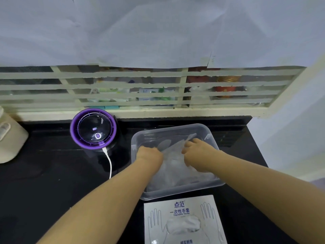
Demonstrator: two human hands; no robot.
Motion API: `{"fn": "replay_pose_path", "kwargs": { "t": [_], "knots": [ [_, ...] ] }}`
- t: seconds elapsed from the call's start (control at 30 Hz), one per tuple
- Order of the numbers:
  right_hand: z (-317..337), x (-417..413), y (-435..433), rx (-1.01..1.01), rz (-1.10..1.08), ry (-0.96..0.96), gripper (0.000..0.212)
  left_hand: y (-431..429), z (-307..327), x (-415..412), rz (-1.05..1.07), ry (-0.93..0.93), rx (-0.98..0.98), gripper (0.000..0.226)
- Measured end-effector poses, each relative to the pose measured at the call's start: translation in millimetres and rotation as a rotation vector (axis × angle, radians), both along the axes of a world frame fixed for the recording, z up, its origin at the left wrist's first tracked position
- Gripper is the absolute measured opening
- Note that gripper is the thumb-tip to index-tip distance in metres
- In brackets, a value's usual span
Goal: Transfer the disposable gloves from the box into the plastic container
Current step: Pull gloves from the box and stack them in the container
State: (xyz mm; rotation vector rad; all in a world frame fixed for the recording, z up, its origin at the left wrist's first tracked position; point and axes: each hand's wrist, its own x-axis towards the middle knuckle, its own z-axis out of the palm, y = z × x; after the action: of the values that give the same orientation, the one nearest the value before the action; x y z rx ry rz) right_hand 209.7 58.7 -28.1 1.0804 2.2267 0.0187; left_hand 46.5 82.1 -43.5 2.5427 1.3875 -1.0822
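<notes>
A clear plastic container (173, 193) sits on the black tabletop (52, 173), and both hands are inside it. A loose pile of thin, see-through gloves (175, 173) lies in the container, filling the half nearer the person, with one sheet pulled up toward the far wall. The left hand (149, 155) is at the container's left side, fingers curled down onto the pile; whether it actually grips the film cannot be told. The right hand (197, 153) is toward the container's far right, its fingertips pinching an edge of a glove and holding it up off the pile. The glove box (184, 208) lies flat just in front of the container, more gloves bunched in its round opening. To the left of the container stands a round purple-rimmed device (93, 131) with a white cable (109, 163) trailing from it
</notes>
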Motion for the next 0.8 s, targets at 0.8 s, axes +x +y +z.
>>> {"fn": "replay_pose_path", "kwargs": {
  "t": [0.8],
  "knots": [
    [28.6,-15.0,0.9,0.099,-0.135,0.031,0.052,9.8,-7.6,-4.1,-0.216,0.13,0.195,0.052]
  ]
}}
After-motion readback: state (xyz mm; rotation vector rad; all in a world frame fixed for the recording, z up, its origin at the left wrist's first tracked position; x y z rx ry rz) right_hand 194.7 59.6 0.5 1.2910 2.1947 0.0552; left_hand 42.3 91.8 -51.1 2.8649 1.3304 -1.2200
